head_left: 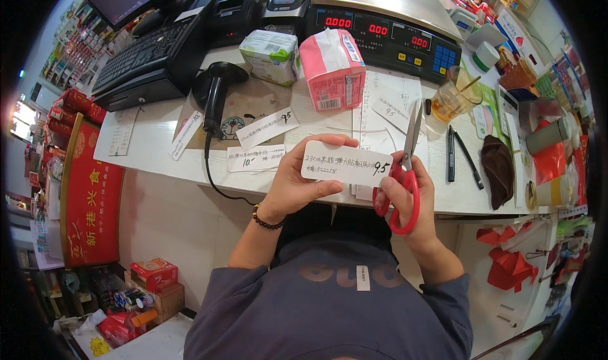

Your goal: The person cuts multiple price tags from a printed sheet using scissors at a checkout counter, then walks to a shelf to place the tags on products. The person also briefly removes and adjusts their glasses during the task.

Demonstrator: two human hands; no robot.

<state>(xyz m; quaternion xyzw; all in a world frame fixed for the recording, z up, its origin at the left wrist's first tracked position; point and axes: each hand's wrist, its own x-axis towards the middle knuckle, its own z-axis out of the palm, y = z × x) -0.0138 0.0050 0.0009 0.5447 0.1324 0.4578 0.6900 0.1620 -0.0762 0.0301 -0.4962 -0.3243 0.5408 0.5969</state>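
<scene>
My left hand grips the left end of a white handwritten price card, thumb in front and fingers behind. My right hand holds red-handled scissors, blades pointing up, and its thumb and fingertips also meet the card's right end. The scissors' blades lie close together, above the card's right edge. On the counter past my left hand lie more handwritten cards, one slanted and one nearer the edge. Another card rests on lined paper beyond the scissors.
A black barcode scanner stands at left, its cable hanging over the counter edge. Behind are a pink tissue pack, a green-white pack and a digital scale. Rightward sit a glass, two pens and a brown cloth.
</scene>
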